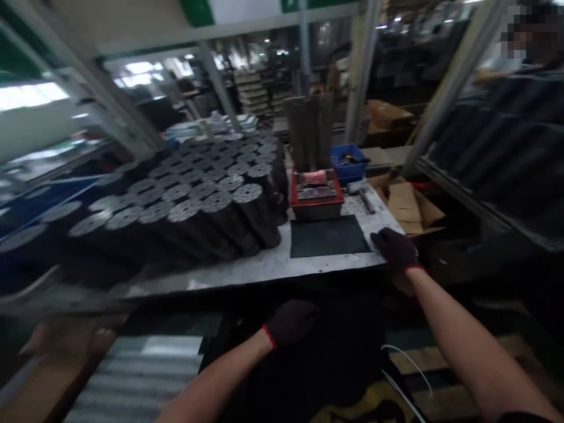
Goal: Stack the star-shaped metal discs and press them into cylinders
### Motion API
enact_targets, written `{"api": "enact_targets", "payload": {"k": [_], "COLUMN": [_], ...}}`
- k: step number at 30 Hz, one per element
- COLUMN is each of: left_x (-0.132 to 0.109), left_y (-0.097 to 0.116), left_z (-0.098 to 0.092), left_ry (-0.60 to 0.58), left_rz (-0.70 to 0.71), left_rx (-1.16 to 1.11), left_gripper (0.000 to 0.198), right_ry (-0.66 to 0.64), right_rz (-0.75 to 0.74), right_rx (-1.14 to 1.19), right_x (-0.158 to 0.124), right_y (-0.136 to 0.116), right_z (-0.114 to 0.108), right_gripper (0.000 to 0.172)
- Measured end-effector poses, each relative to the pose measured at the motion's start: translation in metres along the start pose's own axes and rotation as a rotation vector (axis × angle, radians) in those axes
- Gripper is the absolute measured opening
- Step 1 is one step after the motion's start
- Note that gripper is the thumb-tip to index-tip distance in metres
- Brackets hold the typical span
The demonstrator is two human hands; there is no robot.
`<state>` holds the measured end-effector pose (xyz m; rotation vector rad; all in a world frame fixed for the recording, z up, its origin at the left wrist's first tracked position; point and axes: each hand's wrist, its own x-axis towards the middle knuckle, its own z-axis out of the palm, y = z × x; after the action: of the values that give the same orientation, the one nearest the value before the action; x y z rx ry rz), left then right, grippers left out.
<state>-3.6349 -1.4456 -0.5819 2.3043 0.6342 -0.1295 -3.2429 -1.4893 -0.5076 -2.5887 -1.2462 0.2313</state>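
I'm in a factory workshop — dark cylinders (pixel 204 189) packed on my worktable (pixel 247 267), blue bin (pixel 350 170) at the back, cardboard boxes (pixel 405 205) beside, metal posts (pixel 363 64) around.

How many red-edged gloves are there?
2: one on the left hand, in front of the table; one on the right hand, by its right corner. Others may be hidden.

Left hand (pixel 291 324) and right hand (pixel 396 249) wear matt cloth gloves (pixel 403 254). Dark sheet (pixel 328 237) appears smooth and matt; desk (pixel 247 271) surface is pale, smudged. Cylinders (pixel 259 218) show matt sides, mottled ends. Blue bin (pixel 351 173) appears plastic; open carton (pixel 403 205) is matt cardboard.
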Motion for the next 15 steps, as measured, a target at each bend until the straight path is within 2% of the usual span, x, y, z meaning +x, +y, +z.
{"api": "enact_targets", "payload": {"k": [2, 4, 6, 8, 9, 11, 13, 15], "left_x": [-0.017, -0.028, -0.034, -0.037, -0.038, -0.036, -0.030, -0.020], "left_y": [0.005, 0.009, 0.010, 0.012, 0.014, 0.021, 0.032, 0.042], "left_z": [-0.010, -0.028, -0.056, -0.094, -0.116, -0.166, -0.218, -0.265], "left_ry": [0.215, 0.419, 0.621, 0.867, 0.974, 1.093, 1.113, 1.058], "left_rz": [-0.042, -0.024, 0.036, 0.070, 0.086, 0.116, 0.104, 0.055], "left_rx": [-0.004, 0.042, 0.110, 0.186, 0.229, 0.336, 0.475, 0.595], "left_gripper": [0.032, 0.034, 0.033, 0.031, 0.029, 0.028, 0.033, 0.039], "right_ry": [0.035, 0.054, 0.068, 0.110, 0.138, 0.166, 0.081, -0.109], "right_rz": [0.039, 0.035, 0.029, 0.014, -0.022, -0.169, -0.397, -0.520], "right_rx": [-0.068, -0.094, -0.074, 0.009, 0.070, 0.209, 0.352, 0.486], "right_x": [-0.001, -0.003, -0.003, -0.002, -0.004, -0.010, -0.019, -0.028], "right_y": [0.010, 0.023, 0.029, 0.021, 0.010, -0.030, -0.088, -0.154], "right_z": [0.006, 0.010, 0.014, 0.020, 0.024, 0.034, 0.045, 0.058], "right_gripper": [0.046, 0.048, 0.045, 0.041, 0.040, 0.039, 0.041, 0.057]}}
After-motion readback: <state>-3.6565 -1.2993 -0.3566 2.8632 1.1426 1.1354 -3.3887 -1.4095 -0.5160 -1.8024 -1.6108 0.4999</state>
